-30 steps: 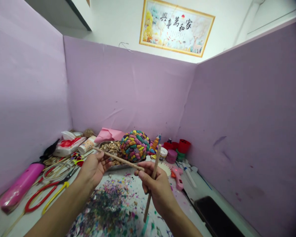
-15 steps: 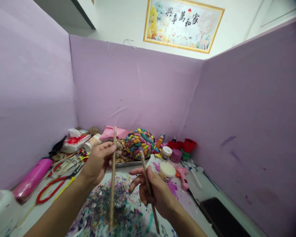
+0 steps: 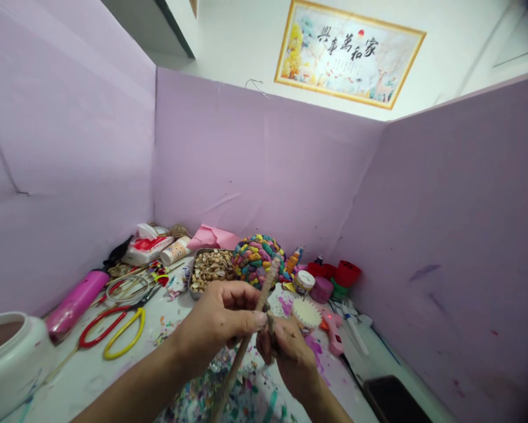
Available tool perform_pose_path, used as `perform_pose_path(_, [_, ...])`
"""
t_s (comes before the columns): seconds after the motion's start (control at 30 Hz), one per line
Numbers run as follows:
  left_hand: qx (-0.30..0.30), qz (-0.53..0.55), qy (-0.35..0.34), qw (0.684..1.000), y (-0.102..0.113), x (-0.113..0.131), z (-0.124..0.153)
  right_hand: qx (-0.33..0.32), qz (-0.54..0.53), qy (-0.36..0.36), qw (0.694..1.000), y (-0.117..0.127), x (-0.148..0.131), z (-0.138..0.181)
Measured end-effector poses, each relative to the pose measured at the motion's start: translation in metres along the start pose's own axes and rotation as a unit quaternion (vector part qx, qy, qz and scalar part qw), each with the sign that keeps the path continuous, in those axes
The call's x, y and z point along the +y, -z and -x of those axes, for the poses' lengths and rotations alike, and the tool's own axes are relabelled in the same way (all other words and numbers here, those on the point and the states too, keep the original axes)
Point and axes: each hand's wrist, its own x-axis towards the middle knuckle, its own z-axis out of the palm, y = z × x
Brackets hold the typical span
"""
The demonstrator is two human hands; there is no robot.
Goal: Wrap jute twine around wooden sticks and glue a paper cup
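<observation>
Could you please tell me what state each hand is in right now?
Left hand: closed, holding a brown stick.
Right hand: closed, holding what looks like a second stick, mostly hidden.

Framed picture (image 3: 350, 54) above a purple partition (image 3: 264, 158)

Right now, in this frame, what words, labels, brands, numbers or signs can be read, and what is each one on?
"家和萬事興" (read right to left): on the gold-framed picture on the wall.
Smaller lines below those characters: too small to read.
Any print on the tissue pack or white-lidded jar: too small and blurred to read.
</observation>
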Motion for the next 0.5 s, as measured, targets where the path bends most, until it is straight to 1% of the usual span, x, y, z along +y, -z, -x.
perform_pose_path(0.2, [0.002,0.000,0.002,1.000,-0.0016,-0.0004,0.0011,0.002,0.000,0.005,1.000,-0.0004,0.0023,-0.0003])
perform_pose_path(0.33, [0.007,-0.018,-0.018,1.000,-0.0034,0.0020,0.0020,0.004,0.014,0.011,1.000,-0.0004,0.0023,-0.0028])
perform_pose_path(0.43, [0.044,-0.046,-0.053,0.997,-0.0044,0.0028,0.0020,0.014,0.038,0.003,0.999,-0.0033,-0.0003,-0.0039])
perform_pose_path(0.5, [0.083,-0.058,-0.069,0.992,-0.0021,0.0018,-0.0005,0.015,0.051,-0.022,0.998,-0.0077,-0.0050,-0.0033])
